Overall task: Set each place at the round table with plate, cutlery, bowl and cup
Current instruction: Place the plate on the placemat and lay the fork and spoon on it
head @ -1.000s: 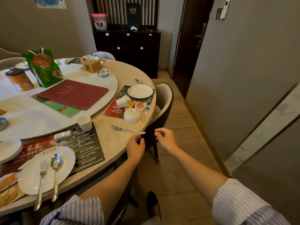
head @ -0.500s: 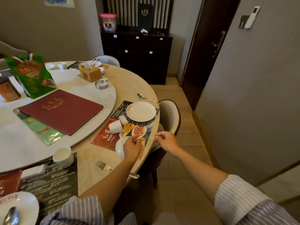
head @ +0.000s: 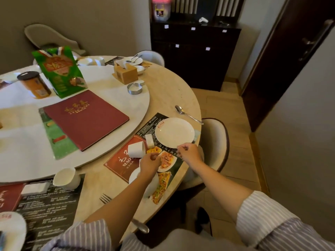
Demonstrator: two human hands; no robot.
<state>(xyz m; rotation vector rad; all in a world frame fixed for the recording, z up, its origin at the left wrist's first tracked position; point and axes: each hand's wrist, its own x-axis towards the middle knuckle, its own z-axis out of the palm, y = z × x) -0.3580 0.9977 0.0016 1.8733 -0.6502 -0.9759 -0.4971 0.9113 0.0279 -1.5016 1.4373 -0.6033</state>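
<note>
**Both hands closing on the disordered place setting**

Since half a second ago, both hands are reaching further over the counter [head: 168, 87]: the right hand [head: 189, 152] is arriving at the near rim of the white plate [head: 175, 132], and the left hand [head: 150, 163] is passing beyond the white bowl [head: 145, 180], which is now lying partly under the left wrist.

Largest first, the printed placemat [head: 126, 161] is lying at the counter's edge, carrying the plate at its far end. The bowl is sitting at the near end. A white cup [head: 136, 149] is lying on its side on the mat, just beside a small white block [head: 149, 141]. A spoon [head: 188, 115] is resting on bare counter beyond the plate, and a fork [head: 105, 198] is lying well apart from it, near the sleeve.

As a judgement, the plate is sitting close to the counter's edge, so a careless pull by the rim could be tipping it off toward the chair [head: 214, 142]. The left forearm could also be nudging the bowl or rolling the toppled cup.

The right grip is curling at the plate's rim with fingers drawn together; whether it is already pinching the rim I cannot tell. The left grip is loosely curled near the cup, apparently holding nothing.
</note>
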